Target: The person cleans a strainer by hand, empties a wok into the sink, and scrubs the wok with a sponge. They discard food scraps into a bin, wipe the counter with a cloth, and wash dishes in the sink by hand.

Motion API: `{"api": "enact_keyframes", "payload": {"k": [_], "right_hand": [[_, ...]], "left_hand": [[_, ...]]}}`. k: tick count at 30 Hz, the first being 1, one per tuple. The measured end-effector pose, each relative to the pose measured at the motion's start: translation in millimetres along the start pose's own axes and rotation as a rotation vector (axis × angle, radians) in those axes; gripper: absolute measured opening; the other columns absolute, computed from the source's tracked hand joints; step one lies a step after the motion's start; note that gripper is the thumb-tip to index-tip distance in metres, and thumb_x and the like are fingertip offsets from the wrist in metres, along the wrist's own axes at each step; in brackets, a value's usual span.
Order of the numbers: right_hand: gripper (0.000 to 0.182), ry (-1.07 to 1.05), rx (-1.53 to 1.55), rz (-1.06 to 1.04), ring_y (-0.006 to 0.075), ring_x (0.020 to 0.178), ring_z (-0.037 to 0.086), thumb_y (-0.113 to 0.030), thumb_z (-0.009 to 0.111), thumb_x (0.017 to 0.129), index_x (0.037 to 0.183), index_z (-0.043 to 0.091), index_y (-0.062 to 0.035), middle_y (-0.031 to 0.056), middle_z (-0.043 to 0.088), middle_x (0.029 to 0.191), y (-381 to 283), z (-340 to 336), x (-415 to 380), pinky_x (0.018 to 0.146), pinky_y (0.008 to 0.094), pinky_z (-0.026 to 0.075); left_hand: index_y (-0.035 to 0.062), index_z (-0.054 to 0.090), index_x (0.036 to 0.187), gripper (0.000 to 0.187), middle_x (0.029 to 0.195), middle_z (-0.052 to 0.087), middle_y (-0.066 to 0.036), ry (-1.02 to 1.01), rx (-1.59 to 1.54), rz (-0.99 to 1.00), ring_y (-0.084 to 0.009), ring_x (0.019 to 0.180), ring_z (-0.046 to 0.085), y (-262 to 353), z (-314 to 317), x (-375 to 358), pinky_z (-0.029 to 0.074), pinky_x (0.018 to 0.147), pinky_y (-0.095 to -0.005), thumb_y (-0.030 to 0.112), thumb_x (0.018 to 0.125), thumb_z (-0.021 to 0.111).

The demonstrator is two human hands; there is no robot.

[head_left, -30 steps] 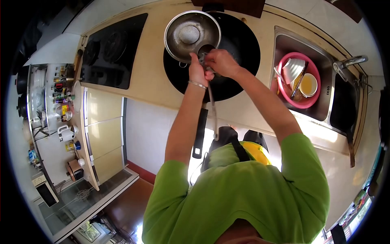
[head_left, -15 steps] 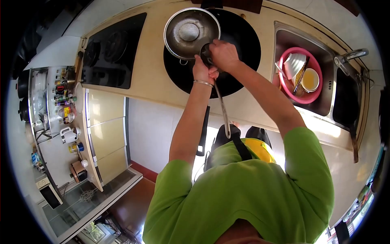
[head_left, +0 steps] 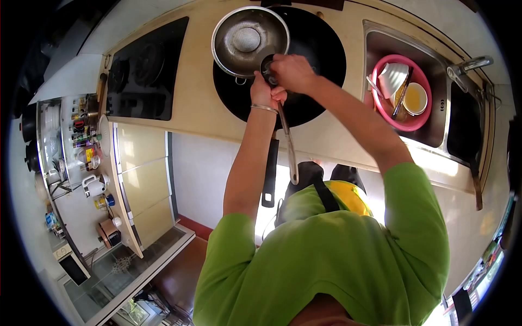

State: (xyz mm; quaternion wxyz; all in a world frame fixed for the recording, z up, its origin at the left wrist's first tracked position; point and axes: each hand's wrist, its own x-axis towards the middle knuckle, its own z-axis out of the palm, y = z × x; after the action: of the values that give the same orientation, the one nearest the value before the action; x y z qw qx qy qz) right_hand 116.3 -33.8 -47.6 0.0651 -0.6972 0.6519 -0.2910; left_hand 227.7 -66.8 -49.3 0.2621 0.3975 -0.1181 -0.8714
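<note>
Steel ladle: my left hand grips its handle, right hand pinches the bowl; I'd keep both over the wok.

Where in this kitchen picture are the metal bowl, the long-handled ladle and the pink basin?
metal bowl [head_left: 239, 60]: head view, on its bare inner wall.
ladle [head_left: 291, 152]: head view, on the long metal handle below the hands.
pink basin [head_left: 380, 103]: head view, on its left rim, in the sink.
</note>
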Motion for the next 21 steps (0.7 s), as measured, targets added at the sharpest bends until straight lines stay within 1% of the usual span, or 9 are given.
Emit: {"api": "enact_keyframes", "payload": {"k": [3,4,8,11,13,15,17,18,21], "right_hand": [[0.008,0.051,-0.117,0.106,0.0281,0.070,0.056,-0.012,0.054,0.062,0.067,0.057,-0.0065,0.0110,0.054,0.075,21,-19,2,0.060,0.0364,0.046],[0.010,0.164,-0.032,0.145,0.0287,0.069,0.056,-0.014,0.053,0.065,0.067,0.058,-0.0053,0.0119,0.055,0.073,32,-22,6,0.060,0.0368,0.046],[0.025,0.137,0.341,0.238,0.0250,0.068,0.056,-0.025,0.056,0.072,0.083,0.058,-0.0031,0.0142,0.057,0.077,36,-35,19,0.062,0.0307,0.045],[0.032,-0.087,0.529,0.240,0.0201,0.070,0.055,-0.029,0.054,0.075,0.092,0.057,-0.0016,0.0134,0.058,0.081,24,-49,31,0.066,0.0277,0.044],[0.037,-0.430,1.164,0.431,0.0182,0.070,0.053,-0.030,0.052,0.076,0.097,0.055,0.0000,0.0114,0.057,0.075,28,-60,36,0.067,0.0264,0.043],[0.032,-0.396,1.125,0.357,0.0182,0.065,0.052,-0.026,0.055,0.074,0.093,0.056,-0.0002,0.0109,0.055,0.069,29,-60,38,0.064,0.0275,0.043],[0.023,-0.384,0.300,0.014,0.0218,0.061,0.052,-0.019,0.057,0.069,0.082,0.056,0.0004,0.0131,0.054,0.065,26,-61,39,0.062,0.0309,0.043],[0.017,-0.350,0.159,-0.034,0.0279,0.062,0.053,-0.013,0.058,0.066,0.074,0.053,0.0013,0.0160,0.054,0.064,25,-61,41,0.060,0.0351,0.042],[0.014,-0.332,0.085,-0.084,0.0323,0.066,0.053,-0.012,0.057,0.066,0.072,0.054,0.0009,0.0170,0.054,0.066,23,-65,40,0.061,0.0375,0.042]], "left_hand": [[0.0025,0.045,0.090,0.054,0.073,0.050,-0.014,-0.162,-0.007,-0.077,-0.0062,0.033,0.026,9,-7,2,0.019,0.028,-0.0160,0.050,0.084,0.020],[-0.0001,0.043,0.100,0.060,0.090,0.050,-0.021,-0.190,-0.006,-0.122,-0.0044,0.035,0.027,14,-8,0,0.020,0.029,-0.0149,0.052,0.083,0.019],[-0.0003,0.041,0.103,0.060,0.096,0.047,-0.023,-0.178,0.086,-0.144,-0.0045,0.036,0.027,22,-3,-10,0.022,0.031,-0.0144,0.052,0.084,0.017],[0.0009,0.040,0.104,0.058,0.094,0.048,-0.023,-0.159,0.068,-0.208,-0.0047,0.037,0.027,29,4,-10,0.022,0.031,-0.0147,0.050,0.085,0.017],[0.0027,0.040,0.103,0.054,0.092,0.049,-0.021,-0.187,0.052,-0.249,-0.0050,0.038,0.027,32,-1,-10,0.022,0.032,-0.0150,0.048,0.085,0.018],[0.0040,0.041,0.100,0.050,0.084,0.052,-0.017,-0.285,-0.024,-0.221,-0.0051,0.038,0.027,35,1,-14,0.021,0.032,-0.0153,0.047,0.086,0.019],[0.0035,0.042,0.098,0.044,0.080,0.052,-0.014,-0.286,0.117,-0.176,-0.0054,0.039,0.027,34,11,-23,0.021,0.032,-0.0158,0.042,0.086,0.024],[0.0031,0.043,0.096,0.038,0.076,0.052,-0.012,-0.292,0.263,-0.126,-0.0057,0.039,0.027,35,18,-28,0.020,0.033,-0.0163,0.038,0.087,0.029],[0.0011,0.046,0.088,0.025,0.070,0.051,-0.009,-0.348,0.409,-0.011,-0.0061,0.040,0.030,39,18,-37,0.021,0.034,-0.0180,0.024,0.082,0.038]]}}
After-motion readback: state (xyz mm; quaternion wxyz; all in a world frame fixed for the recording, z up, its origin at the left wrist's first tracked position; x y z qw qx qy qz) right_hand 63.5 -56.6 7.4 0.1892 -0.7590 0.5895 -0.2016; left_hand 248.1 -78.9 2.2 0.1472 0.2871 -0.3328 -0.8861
